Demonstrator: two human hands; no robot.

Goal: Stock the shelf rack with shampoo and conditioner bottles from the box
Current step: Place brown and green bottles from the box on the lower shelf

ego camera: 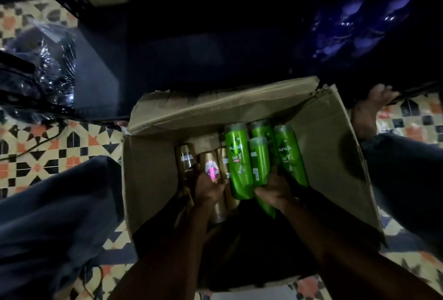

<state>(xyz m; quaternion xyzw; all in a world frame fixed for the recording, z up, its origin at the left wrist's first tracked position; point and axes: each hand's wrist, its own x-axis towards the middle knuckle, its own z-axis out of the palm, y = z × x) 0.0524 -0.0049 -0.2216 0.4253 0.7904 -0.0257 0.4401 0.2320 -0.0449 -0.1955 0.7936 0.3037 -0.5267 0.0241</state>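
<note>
Gripping with the left hand (211, 188) a gold bottle (212, 171) with a pink label, fingers curled round its middle. Gripping with the right hand (275, 188) a green bottle (260, 163), fingers and thumb wrapped round its lower half. Holding both low inside the cardboard box (148, 175), caps pointing away.

Just left of the left fingers, a second gold bottle (184, 156); just right of them, a third gold bottle (224, 164). Between the two hands, a lettered green bottle (238, 156), close beside the held one. Beyond the right fingers, a far green bottle (260, 129); to their right, an outer green bottle (290, 153) near the box wall.

Out past the box on either side, a left knee (55, 216) and a right knee (405, 168) in dark cloth, with a bare foot (366, 110) far right of the fingers. Underneath, patterned floor tiles (48, 146). Far beyond and left of the fingers, a plastic-wrapped bundle (36, 60). Past the box, too dark to make out the shelf rack.
</note>
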